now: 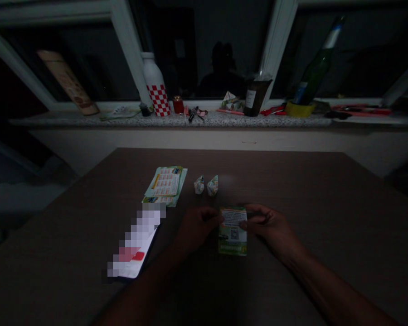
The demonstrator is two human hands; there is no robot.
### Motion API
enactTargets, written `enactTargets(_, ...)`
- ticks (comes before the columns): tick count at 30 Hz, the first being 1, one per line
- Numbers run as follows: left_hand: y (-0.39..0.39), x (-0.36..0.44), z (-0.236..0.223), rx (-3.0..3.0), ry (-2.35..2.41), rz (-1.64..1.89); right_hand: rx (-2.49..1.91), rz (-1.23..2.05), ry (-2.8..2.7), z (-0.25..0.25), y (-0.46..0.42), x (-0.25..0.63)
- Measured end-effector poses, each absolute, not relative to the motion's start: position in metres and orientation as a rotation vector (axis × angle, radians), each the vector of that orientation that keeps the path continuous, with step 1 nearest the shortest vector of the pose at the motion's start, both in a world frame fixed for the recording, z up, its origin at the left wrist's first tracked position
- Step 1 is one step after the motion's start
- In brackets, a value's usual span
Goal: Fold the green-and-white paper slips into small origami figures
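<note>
Between my hands is a small green and white printed card [233, 244] with a block of text and a QR code. My left hand [199, 228] pinches its left edge between thumb and finger. On the opposite edge, my right hand [272, 226] grips it with the thumb on top and fingers behind. Beyond the card, two small folded paper pieces [199, 185] stand side by side on the table. A loose stack of printed leaflets [165, 183] lies to the left of them. Closer to me on the left is a phone [138, 242] with its screen lit and partly blurred out.
The brown table [292, 181] reaches to the wall below a stone windowsill [211, 120]. Along the sill stand a checkered white bottle [158, 90], a small red jar [178, 105], a dark cup [253, 97], a green bottle [314, 72] and a tan flask [70, 83]. Lighting is dim.
</note>
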State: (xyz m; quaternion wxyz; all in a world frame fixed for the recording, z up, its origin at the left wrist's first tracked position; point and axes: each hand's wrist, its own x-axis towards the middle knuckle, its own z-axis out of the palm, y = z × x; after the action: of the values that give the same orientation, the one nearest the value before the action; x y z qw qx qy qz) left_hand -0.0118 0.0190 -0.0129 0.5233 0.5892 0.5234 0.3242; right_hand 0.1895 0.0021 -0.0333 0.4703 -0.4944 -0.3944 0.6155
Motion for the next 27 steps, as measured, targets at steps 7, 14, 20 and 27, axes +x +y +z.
enactTargets(7, 0.017, -0.01, -0.012, 1.433, 1.253, 0.88, -1.246, 1.54, -0.934, -0.031, 0.002, 0.19)
enactTargets(14, 0.013, -0.007, -0.016, 1.653, 1.334, 0.797, -1.334, 1.548, -1.001, -0.031, 0.003, 0.194)
enactTargets(20, 0.008, -0.004, -0.021, 2.04, 1.442, 0.55, -1.486, 1.396, -1.174, -0.03, 0.003, 0.19)
enactTargets(27, 0.002, 0.003, -0.022, 2.329, 1.498, 0.301, -1.63, 1.029, -1.497, -0.039, 0.005, 0.187)
